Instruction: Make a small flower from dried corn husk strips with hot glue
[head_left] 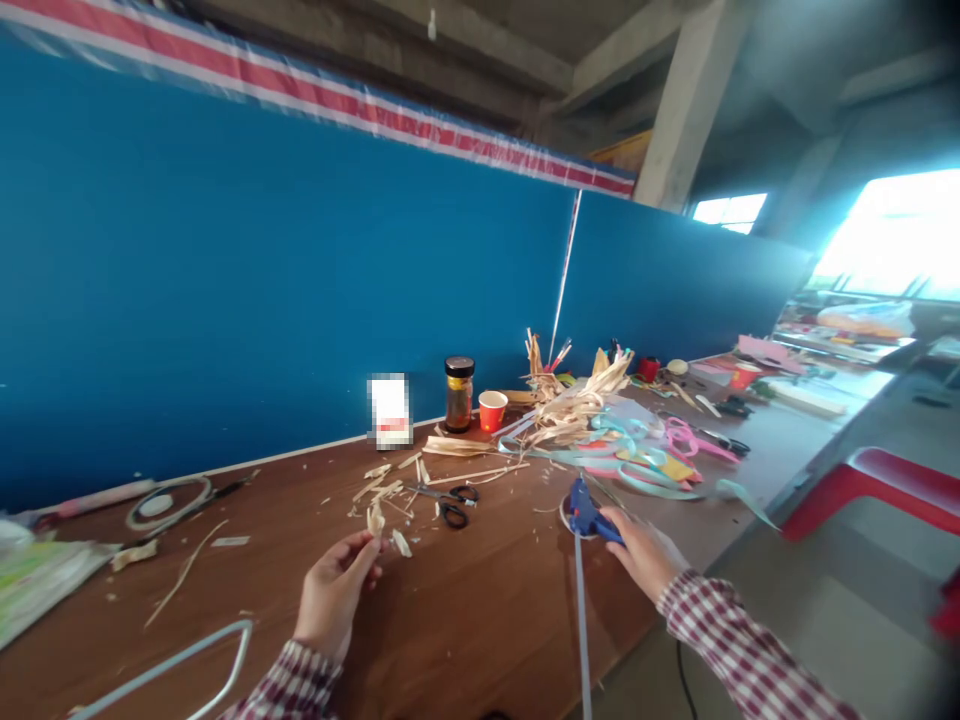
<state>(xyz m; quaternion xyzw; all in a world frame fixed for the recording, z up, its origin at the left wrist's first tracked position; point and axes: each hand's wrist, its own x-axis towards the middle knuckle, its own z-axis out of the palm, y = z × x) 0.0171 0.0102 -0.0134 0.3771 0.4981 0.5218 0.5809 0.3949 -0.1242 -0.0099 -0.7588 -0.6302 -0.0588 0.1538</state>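
The left hand (336,590) pinches a small, pale, curled piece of dried husk (376,519) between thumb and fingertips, just above the middle of the brown wooden surface (457,630); the right hand (646,552) grasps the handle of a blue plastic glue gun (591,517) near the surface's front edge, though whether a finger presses the trigger I cannot tell; a flat, pale grey strip (583,630) runs from beside the glue gun toward the front edge; the 2 hands are well apart, with black-handled metal scissors (444,495) lying between them, a little nearer the back edge; toward that edge stand a dark-lidded glass jar (459,402) and an orange-red paper cup (493,413), and to their right lies a heap of dry, straw-coloured husks (581,410); to work well here, a light pinch at the base of the piece should spare its brittle folds; the glue gun's hot tip is best aimed away from the fingertips, and a small, steady bead would probably serve better than a thick blob.
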